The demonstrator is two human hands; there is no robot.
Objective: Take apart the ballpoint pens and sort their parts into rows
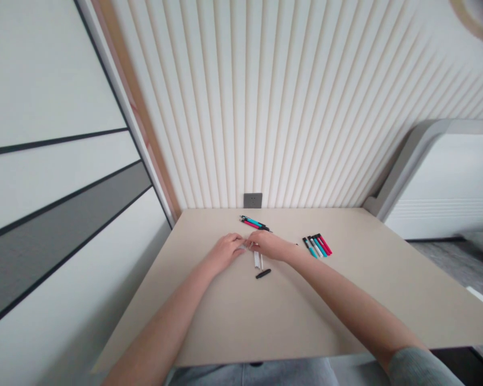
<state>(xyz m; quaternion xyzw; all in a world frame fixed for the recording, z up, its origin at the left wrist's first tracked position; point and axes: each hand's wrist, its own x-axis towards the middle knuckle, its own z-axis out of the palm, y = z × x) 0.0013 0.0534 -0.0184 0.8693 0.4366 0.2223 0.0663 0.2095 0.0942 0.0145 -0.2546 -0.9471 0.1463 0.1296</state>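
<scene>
White tubes [257,260] lay just below the hands at the middle of the frame, standing nearly upright in the view, side by side, with one set a little apart at the right. From where I stood, they seemed placed there to be within easy reach of both hands. The left hand [226,252] came in from the lower left, its fingers bent and drawn close; the right hand [269,245] arched over from the other side, fingertips turned down, so the two nearly met. Some pale bit [246,244] showed between them, perhaps steadied by one and worked by the other, but it was too small for me to tell which hand held it, or how firmly.

A black piece [263,274] rested slantwise below the tubes, apart from them. Above the hands, toward the wall [241,107], a few pens [254,221] lay together at a slant, likely put there to leave the middle free. To the right of the hands, coloured barrels [317,247] sat in a tidy slanting row, presumably lined up so they could be told apart and not roll about. Both forearms hung over the pale tabletop [265,321].
</scene>
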